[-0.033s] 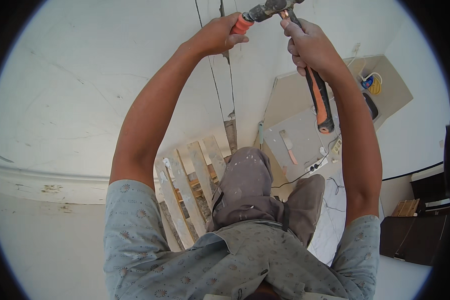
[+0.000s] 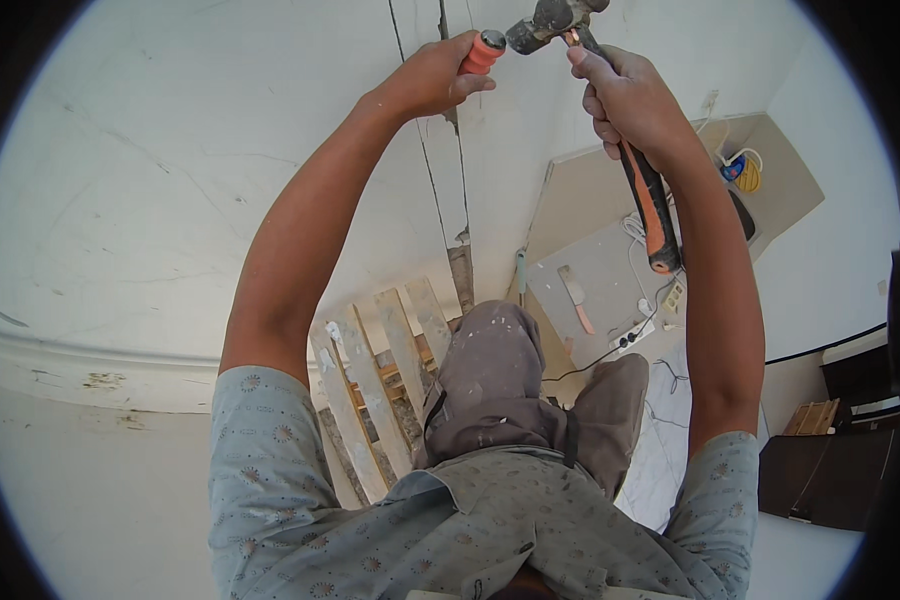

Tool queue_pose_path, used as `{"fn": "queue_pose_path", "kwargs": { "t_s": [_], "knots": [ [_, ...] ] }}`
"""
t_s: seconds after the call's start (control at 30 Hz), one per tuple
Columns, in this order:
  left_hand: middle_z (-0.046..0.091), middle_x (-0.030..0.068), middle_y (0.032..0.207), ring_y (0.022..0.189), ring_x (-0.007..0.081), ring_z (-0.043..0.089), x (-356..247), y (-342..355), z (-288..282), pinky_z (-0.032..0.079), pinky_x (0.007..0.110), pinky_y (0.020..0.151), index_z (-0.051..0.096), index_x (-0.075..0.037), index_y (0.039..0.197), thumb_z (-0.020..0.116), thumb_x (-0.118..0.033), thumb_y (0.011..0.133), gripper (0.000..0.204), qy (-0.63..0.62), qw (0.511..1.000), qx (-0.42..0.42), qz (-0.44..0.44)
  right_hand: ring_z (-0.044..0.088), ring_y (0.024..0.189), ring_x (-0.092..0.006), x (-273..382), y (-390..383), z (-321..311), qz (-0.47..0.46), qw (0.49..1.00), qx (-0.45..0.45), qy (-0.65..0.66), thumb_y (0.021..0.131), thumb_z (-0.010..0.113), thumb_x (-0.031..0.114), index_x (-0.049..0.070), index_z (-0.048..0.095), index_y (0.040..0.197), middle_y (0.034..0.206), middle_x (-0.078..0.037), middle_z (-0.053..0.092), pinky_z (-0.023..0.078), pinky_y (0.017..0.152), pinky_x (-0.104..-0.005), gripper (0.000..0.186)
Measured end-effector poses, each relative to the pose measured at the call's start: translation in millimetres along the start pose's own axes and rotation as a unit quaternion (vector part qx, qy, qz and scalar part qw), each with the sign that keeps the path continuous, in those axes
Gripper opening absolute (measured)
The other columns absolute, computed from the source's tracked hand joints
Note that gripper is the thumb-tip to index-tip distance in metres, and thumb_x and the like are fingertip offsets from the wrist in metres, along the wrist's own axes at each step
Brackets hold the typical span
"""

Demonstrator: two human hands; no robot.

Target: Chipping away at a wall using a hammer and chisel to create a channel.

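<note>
My left hand [image 2: 432,78] holds a red-gripped tool [image 2: 480,62] with a round metal end against the white wall [image 2: 220,140], beside long narrow cuts and a broken channel [image 2: 460,268]. In my right hand [image 2: 620,100] is a hammer with a black and orange handle [image 2: 653,220]. Its dusty dark head [image 2: 555,25] is just right of the tool's metal end, with a small gap between them. The working tip of the red tool is hidden.
My legs [image 2: 485,370] are below, beside a wooden pallet [image 2: 380,390]. At right, a counter [image 2: 785,170] with a blue-and-yellow object [image 2: 742,172], a surface with a scraper [image 2: 577,295], power strip [image 2: 632,333] and cables, and dark furniture [image 2: 820,480].
The hammer head has come away from the red tool's metal end, toward the right. My right hand and the hammer handle have shifted slightly down and right.
</note>
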State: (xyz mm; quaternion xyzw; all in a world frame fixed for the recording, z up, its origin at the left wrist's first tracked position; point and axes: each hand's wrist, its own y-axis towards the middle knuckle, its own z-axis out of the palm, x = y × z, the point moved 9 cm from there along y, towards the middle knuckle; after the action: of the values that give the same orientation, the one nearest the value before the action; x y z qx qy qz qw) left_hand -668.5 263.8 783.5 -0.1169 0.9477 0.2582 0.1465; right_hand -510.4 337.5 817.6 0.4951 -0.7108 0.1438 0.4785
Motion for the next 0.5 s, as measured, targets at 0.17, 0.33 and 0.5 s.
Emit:
{"fn": "queue_pose_path", "kwargs": {
  "t_s": [0.17, 0.33, 0.5],
  "knots": [
    [0.064, 0.0143, 0.101, 0.093, 0.0282, 0.061, 9.7, 4.3, -0.1, 0.047, 0.038, 0.083, 0.051, -0.002, 0.114, 0.068, -0.027, 0.083, 0.043, -0.055, 0.998, -0.017, -0.007, 0.039, 0.044, -0.0053, 45.3, -13.5, -53.8, -0.096, 0.978, -0.116, 0.147, 0.097, 0.045, 0.033, 0.002, 0.052, 0.092, 0.06, 0.001, 0.044, 0.04, 0.043, -0.0227, 0.032],
    [0.064, 0.0142, 0.103, 0.095, 0.0282, 0.061, 14.7, 3.6, 3.2, 0.047, 0.038, 0.083, 0.051, -0.002, 0.116, 0.068, -0.027, 0.083, 0.044, -0.015, 0.999, 0.0, -0.03, 0.041, 0.046, -0.0085, 60.8, -14.3, -59.8, -0.274, 0.883, -0.27, 0.271, 0.099, 0.041, 0.031, 0.004, 0.043, 0.081, 0.062, -0.001, 0.045, 0.042, 0.046, -0.0258, 0.033],
    [0.064, 0.0142, 0.104, 0.096, 0.0284, 0.06, 7.3, 2.2, -0.3, 0.047, 0.038, 0.084, 0.051, -0.004, 0.117, 0.069, -0.026, 0.083, 0.044, 0.014, 0.999, -0.003, -0.045, 0.043, 0.044, -0.0081, -32.7, 6.3, -12.4, 0.046, 0.998, -0.047, 0.019, 0.095, 0.047, 0.034, 0.003, 0.048, 0.081, 0.057, 0.0, 0.041, 0.039, 0.039, -0.0269, 0.034]
  ]
}}
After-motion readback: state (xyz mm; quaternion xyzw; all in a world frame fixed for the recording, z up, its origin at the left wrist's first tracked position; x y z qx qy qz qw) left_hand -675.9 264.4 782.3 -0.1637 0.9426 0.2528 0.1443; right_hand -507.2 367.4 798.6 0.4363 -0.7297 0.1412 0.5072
